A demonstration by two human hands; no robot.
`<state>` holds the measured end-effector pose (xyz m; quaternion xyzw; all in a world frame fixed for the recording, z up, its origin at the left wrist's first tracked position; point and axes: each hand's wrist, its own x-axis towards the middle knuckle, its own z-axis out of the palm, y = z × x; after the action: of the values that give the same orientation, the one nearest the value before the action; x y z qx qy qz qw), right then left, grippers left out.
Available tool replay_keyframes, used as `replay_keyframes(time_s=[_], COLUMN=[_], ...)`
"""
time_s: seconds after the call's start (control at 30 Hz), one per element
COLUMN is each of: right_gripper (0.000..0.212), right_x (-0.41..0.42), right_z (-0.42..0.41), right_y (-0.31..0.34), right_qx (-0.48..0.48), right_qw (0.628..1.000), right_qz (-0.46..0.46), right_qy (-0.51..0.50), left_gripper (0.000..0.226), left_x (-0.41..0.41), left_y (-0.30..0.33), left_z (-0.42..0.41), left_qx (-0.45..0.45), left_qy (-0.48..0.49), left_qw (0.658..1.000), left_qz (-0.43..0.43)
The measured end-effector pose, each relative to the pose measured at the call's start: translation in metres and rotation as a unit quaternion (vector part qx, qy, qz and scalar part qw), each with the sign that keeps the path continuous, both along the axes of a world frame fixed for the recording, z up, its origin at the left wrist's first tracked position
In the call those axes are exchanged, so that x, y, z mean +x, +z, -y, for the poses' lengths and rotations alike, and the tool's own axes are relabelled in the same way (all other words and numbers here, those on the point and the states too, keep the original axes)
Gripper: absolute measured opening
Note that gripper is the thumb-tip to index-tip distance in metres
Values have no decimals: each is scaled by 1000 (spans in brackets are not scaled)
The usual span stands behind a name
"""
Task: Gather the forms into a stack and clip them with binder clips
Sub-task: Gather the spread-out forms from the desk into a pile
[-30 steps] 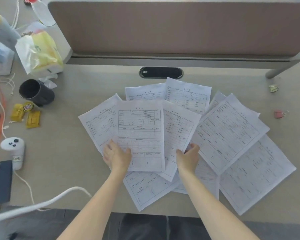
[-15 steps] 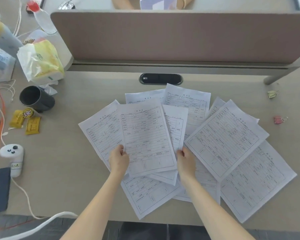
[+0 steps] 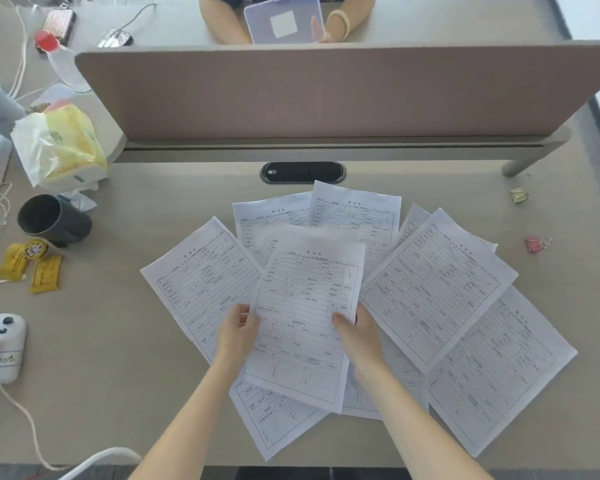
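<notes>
Several printed forms lie fanned out on the desk (image 3: pixel 160 403). Both my hands hold a small stack of forms (image 3: pixel 305 306) lifted slightly above the others at the middle. My left hand (image 3: pixel 238 332) grips its left edge and my right hand (image 3: pixel 357 336) grips its right edge, thumbs on top. More forms lie at the left (image 3: pixel 201 282), at the back (image 3: pixel 355 213) and at the right (image 3: pixel 437 289), with another at the far right (image 3: pixel 499 368). Two binder clips rest at the right: a yellow one (image 3: pixel 519 195) and a pink one (image 3: pixel 536 244).
A brown divider panel (image 3: pixel 326 91) closes the back of the desk; another person's arms show behind it. At the left stand a black cup (image 3: pixel 49 220), a tissue pack (image 3: pixel 59 147), yellow sachets (image 3: pixel 32 265), a white controller (image 3: pixel 2 344) and cables.
My hands have drawn two sheets together into one stack and lifted it toward the middle, squaring it. The camera has tilted up, showing more beyond the divider.
</notes>
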<state>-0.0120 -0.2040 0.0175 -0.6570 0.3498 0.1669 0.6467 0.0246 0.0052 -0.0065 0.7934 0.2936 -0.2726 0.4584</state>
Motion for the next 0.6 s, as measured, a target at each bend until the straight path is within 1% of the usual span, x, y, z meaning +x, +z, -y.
replay_keyframes(time_s=[0.07, 0.2, 0.27, 0.37, 0.43, 0.5, 0.53, 0.57, 0.6], right_gripper=[35, 21, 22, 25, 24, 26, 34, 43, 45], right_x=[0, -2, -3, -3, -4, -6, -7, -8, -9], right_z=[5, 19, 27, 35, 39, 42, 43, 45, 48], right_y=[4, 5, 6, 10, 12, 12, 11, 9, 7], right_qx=[19, 43, 65, 135, 145, 98, 52, 0, -55], right_qw=[1000, 999, 997, 990, 989, 995, 998, 999, 998], right_qz=[1, -8, -12, -6, -8, -7, -11, -21, -32], right_qy=[-3, -33, -44, -46, -30, 7, 26, 31, 19], left_gripper=[16, 26, 29, 35, 37, 21, 17, 18, 21], left_x=[0, 0, 0, 1, 1, -1, -1, -2, -2], left_y=[4, 14, 17, 23, 25, 32, 32, 32, 30], left_z=[4, 16, 20, 22, 23, 29, 31, 33, 35], left_qx=[-15, -40, -69, -152, -198, -204, -200, -197, -194], left_qy=[3, 18, 24, 54, 62, 57, 55, 48, 36], left_qw=[1000, 998, 997, 987, 976, 974, 975, 976, 977], left_qz=[6, 38, 38, -9, -62, -81, -82, -81, -80])
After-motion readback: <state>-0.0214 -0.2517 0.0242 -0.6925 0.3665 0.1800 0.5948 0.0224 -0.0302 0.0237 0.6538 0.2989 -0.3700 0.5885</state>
